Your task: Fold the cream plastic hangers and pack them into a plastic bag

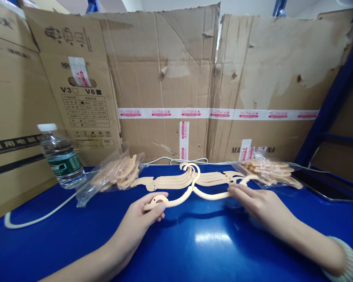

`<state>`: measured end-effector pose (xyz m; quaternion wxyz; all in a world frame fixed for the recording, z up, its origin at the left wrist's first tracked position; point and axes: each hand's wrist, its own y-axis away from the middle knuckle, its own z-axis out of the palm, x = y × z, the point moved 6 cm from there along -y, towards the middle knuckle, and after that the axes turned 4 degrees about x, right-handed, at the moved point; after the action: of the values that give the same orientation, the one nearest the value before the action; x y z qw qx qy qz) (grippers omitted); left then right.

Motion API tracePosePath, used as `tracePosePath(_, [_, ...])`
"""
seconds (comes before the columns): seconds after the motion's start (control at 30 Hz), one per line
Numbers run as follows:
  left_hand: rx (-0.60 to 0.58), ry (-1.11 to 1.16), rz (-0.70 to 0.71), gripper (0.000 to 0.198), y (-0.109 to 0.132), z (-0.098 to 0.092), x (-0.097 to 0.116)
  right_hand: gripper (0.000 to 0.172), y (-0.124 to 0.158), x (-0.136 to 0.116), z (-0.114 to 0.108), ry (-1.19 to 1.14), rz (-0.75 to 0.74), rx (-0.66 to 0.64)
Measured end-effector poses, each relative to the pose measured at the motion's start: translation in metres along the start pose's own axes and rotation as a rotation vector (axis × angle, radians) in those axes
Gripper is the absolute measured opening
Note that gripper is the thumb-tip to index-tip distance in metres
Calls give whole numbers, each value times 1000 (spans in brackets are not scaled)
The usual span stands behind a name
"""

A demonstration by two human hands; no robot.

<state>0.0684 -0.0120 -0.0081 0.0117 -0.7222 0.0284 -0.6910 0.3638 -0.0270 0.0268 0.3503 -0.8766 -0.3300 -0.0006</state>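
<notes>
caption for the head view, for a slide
Left hand grips and right hand touches the ends of a cream hanger over a blue table, a stack of hangers behind.

We work at a packing bench in a warehouse: taped shipping cartons [164,78] wall our blue table [194,243], steel rack posts [332,102] rise alongside, and plastic hangers [170,182] lie loose and in bags [114,174].

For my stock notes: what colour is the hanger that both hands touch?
The hanger is cream, a pale beige; the head view shows it best.
</notes>
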Motion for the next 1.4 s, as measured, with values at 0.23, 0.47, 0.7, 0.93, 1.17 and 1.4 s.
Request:
tracePosePath(0.23, [-29, 48, -29, 47, 3, 2, 1, 43, -4, 3, 0, -325, 164, 130])
tracePosePath(0.47, [-29, 52, -16, 38, 6, 3, 5, 42, -7, 20, 17, -995, 538, -53])
tracePosePath(0.7, [143, 208, -56, 59, 15, 2, 11, 40, -3, 16, 30, -1338, 763, 8])
tracePosePath(0.93, [169, 203, -71, 57, 18, 3, 12, 43, 0, 16, 37, -1409, 864, -4])
tracePosePath(1.17, [102, 125, -70, 35, 16, 9, 12, 48, -3, 9, 28, -1283, 838, -35])
tracePosePath(1.4, [11, 52, -47, 34, 19, 22, 13, 45, -7, -21, 27, -1630, 861, -16])
